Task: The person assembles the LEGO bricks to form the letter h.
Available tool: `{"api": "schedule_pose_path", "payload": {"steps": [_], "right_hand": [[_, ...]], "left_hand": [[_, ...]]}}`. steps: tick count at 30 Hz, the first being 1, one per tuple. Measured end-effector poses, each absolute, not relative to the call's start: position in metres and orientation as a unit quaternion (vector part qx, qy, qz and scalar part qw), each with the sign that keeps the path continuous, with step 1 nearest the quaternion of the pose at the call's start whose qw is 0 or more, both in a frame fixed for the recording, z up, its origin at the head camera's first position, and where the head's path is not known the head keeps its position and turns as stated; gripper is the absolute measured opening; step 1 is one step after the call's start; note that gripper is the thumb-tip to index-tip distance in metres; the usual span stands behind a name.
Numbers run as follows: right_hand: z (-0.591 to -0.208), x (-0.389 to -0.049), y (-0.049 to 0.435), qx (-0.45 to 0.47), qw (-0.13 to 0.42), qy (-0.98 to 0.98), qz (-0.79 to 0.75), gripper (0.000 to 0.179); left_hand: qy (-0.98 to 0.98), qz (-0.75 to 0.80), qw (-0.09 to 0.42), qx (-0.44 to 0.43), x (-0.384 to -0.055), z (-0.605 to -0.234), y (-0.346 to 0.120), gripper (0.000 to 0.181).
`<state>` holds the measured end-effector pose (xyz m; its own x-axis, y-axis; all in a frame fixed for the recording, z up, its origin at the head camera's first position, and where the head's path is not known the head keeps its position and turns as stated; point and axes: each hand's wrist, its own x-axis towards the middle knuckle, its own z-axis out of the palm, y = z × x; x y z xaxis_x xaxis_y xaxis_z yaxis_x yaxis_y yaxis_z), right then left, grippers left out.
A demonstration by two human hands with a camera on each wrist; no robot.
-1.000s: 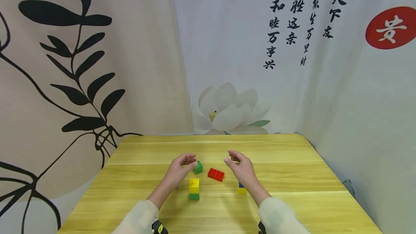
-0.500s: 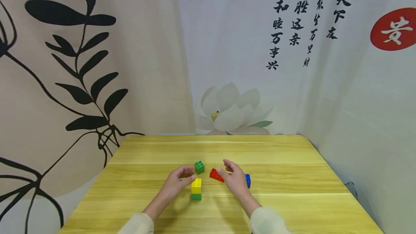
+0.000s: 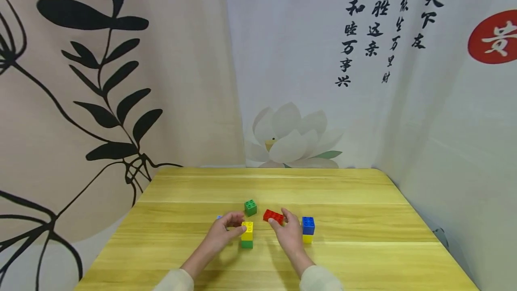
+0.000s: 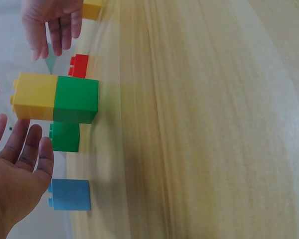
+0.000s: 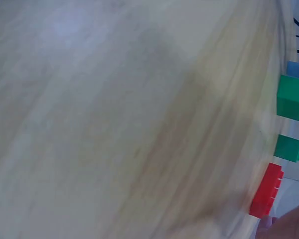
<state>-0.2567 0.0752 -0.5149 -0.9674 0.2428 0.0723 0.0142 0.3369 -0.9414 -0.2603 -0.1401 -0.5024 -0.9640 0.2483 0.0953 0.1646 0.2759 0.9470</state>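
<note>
My left hand [image 3: 221,233] is beside a stack of a yellow brick [image 3: 247,230] on a green brick [image 3: 247,244], fingers loosely bent and not closed round it. In the left wrist view its fingertips lie close by the yellow brick; touching or apart, I cannot tell. My right hand [image 3: 290,235] reaches over a red brick [image 3: 273,216], thumb and fingers spread near its right end. In the right wrist view a fingertip is at the end of the red brick [image 5: 266,191]; no grip shows. A small green brick [image 3: 250,207] stands behind.
Right of my right hand stands a blue brick [image 3: 308,225] on a yellow brick [image 3: 308,239]. A light blue brick [image 4: 71,194] is mostly hidden behind my left hand in the head view. The wooden table [image 3: 363,264] ends before a printed curtain [image 3: 194,80].
My right hand has moved left and down to the red brick, uncovering the blue and yellow stack. My left hand has come down from near the small green brick to beside the yellow and green stack.
</note>
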Motion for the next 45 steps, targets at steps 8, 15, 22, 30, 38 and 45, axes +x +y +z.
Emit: {"api": "schedule_pose_path", "payload": {"steps": [8, 15, 22, 30, 38, 45], "right_hand": [[-0.528, -0.266, 0.071, -0.104, 0.116, -0.831, 0.534, 0.060], [-0.536, -0.276, 0.073, -0.107, 0.117, -0.838, 0.522, 0.062], [-0.538, -0.278, 0.077, -0.112, 0.098, -0.829, 0.539, 0.063], [-0.538, -0.279, 0.074, -0.112, 0.084, -0.832, 0.536, 0.062], [-0.541, -0.278, 0.067, -0.117, 0.081, -0.828, 0.543, 0.060], [-0.544, -0.278, 0.063, -0.126, 0.122, -0.846, 0.503, 0.056]], "left_hand": [[0.793, 0.595, 0.030, 0.127, -0.258, -0.506, -0.140, 0.042], [0.785, 0.606, 0.035, 0.123, -0.256, -0.508, -0.141, 0.044], [0.791, 0.598, 0.052, 0.120, -0.258, -0.513, -0.142, 0.047], [0.779, 0.613, 0.063, 0.117, -0.256, -0.514, -0.144, 0.045], [0.785, 0.607, 0.058, 0.111, -0.256, -0.514, -0.143, 0.049], [0.784, 0.607, 0.055, 0.113, -0.258, -0.519, -0.142, 0.047]]}}
